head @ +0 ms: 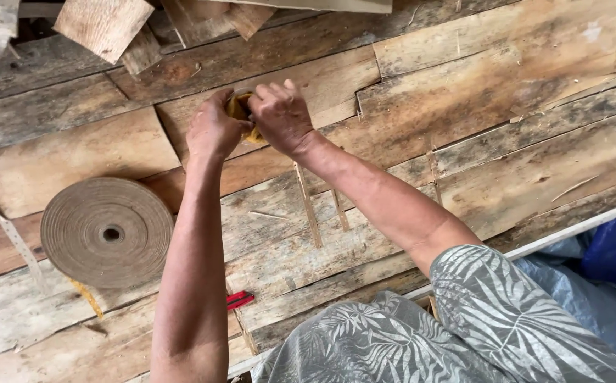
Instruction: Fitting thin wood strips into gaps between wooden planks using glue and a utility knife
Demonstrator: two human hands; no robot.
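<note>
We have both hands closed on a small yellow roll of tape (241, 113), left hand (214, 130) cupping it and right hand (280, 115) pinching its top, over veneer sheets (464, 92) on the worktop; next, we judge, comes pulling its end free.

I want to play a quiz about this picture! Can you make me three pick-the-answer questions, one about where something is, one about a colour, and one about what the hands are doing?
1. Where is the big brown tape roll?
A. left of the arms
B. on the blue sheet
C. in a hand

2. What colour is the small tool lying on the veneer sheets?
A. green
B. red
C. white

3. What are the hands doing?
A. resting flat
B. both closed on a yellow piece
C. waving

Answers: 1 A, it lies on the wood beside the left arm. 2 B, red shows below the left arm. 3 B, left hand and right hand meet around it.
</note>
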